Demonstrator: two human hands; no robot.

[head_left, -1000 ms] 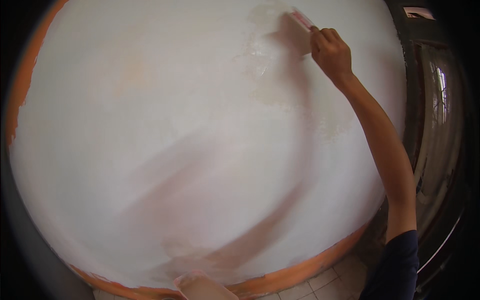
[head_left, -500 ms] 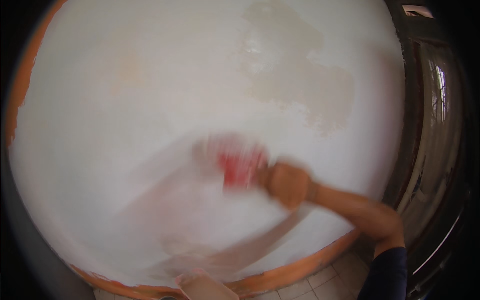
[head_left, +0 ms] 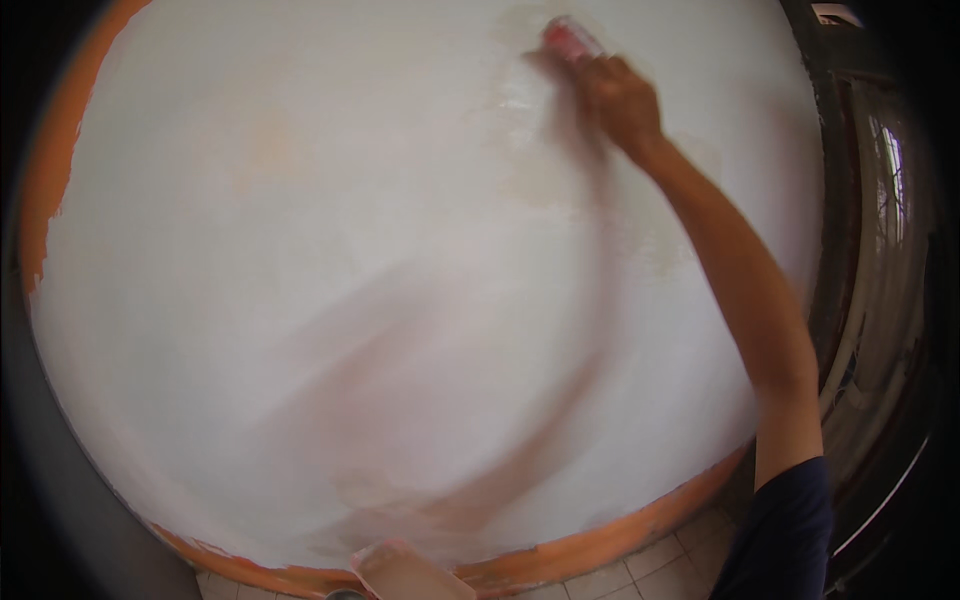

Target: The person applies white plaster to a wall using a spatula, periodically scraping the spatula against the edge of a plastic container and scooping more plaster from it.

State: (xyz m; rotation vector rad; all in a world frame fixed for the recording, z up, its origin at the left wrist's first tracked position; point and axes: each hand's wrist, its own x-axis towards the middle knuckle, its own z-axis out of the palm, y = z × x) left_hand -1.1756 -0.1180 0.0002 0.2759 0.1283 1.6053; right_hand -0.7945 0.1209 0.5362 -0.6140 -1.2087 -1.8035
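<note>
As the right arm reaches up across the frame, the right hand (head_left: 625,108) grips the tool (head_left: 572,38), a red-and-white piece at the upper centre of the frame. The tool projects from the fingers toward the upper left and lies over the wall (head_left: 330,200); whether its edge touches the surface cannot be told, as both tool and fingers are slightly blurred. The fingers are bent and closed around the tool's near end, with the back of the hand toward the viewer. The left hand lies outside the frame, so whether it is spread or closed cannot be told.

The forearm (head_left: 715,230) slants from the right of the frame to the upper centre. The elbow is slightly bent, and the upper arm runs down into one dark sleeve (head_left: 785,525) at the lower right.

Counted: one hand, one tool, and one pale plate (head_left: 415,575) with a pinkish rim, cut off by the lower edge, well apart from the right hand. The single white wall shows a greyish patch (head_left: 545,180) below the tool and a tan patch (head_left: 275,150) at the upper left. Two orange stretches border it, one along the left, one along the bottom, above floor tiles (head_left: 660,580).
</note>
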